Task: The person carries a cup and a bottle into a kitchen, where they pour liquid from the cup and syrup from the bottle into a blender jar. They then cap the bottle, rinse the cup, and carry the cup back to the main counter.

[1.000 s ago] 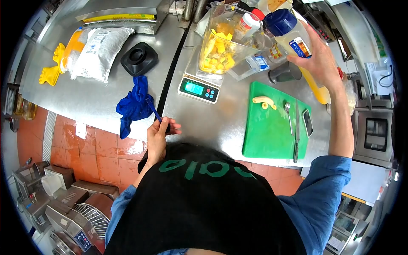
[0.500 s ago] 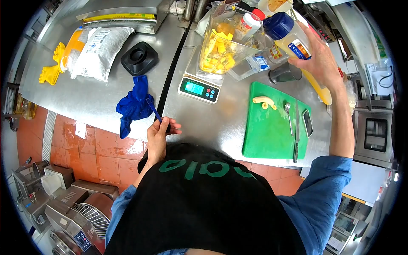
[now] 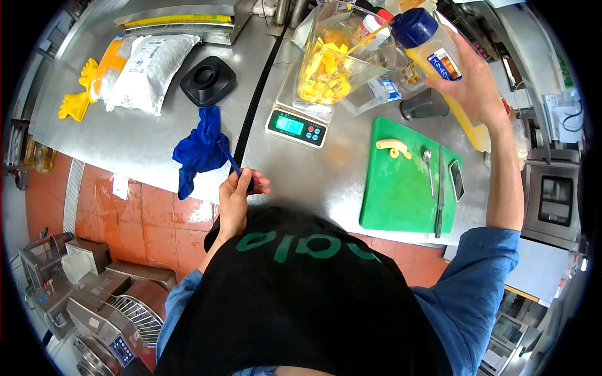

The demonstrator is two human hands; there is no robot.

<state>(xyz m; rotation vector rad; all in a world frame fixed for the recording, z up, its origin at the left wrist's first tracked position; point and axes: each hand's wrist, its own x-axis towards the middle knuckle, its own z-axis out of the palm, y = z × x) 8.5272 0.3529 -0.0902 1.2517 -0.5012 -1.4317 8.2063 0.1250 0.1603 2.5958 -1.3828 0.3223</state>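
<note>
My right hand (image 3: 473, 84) grips a squeeze bottle (image 3: 442, 56) with a dark blue cap and a blue label. The bottle is tilted, its cap end over the rim of a clear blender jug (image 3: 354, 56). A thin yellow stream (image 3: 370, 41) runs from the cap down into the jug. Yellow fruit chunks (image 3: 326, 69) lie inside the jug, which stands on a digital scale (image 3: 296, 127) with a lit display. My left hand (image 3: 235, 197) is closed on a slim blue stick-like thing (image 3: 231, 158) beside a crumpled blue cloth (image 3: 202, 147); its lower end is partly hidden by my fingers.
A green cutting board (image 3: 401, 188) holds peeled banana pieces (image 3: 393, 146), a spoon (image 3: 429, 172), a knife (image 3: 439, 194) and a phone (image 3: 456, 178). A dark cup (image 3: 423, 105) stands behind it. Left are a black lid (image 3: 208, 81), a white bag (image 3: 150, 72) and yellow gloves (image 3: 75, 105).
The bottle's cap end has moved up and slightly left, over the jug's rim. A thin yellow stream now shows at the jug. My left hand has barely moved.
</note>
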